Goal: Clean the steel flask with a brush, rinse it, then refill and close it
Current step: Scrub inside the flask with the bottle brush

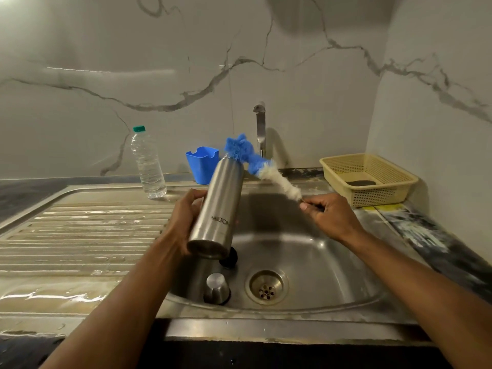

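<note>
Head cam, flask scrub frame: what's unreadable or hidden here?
- Flask mouth: covered by the brush head, so whether the bristles are inside is unclear.
- Brush handle: hidden inside the right hand.
- Black object in the sink: mostly behind the flask base.
- Dark item in the yellow basket: too small to identify.
- Left hand fingers: behind the flask.
</note>
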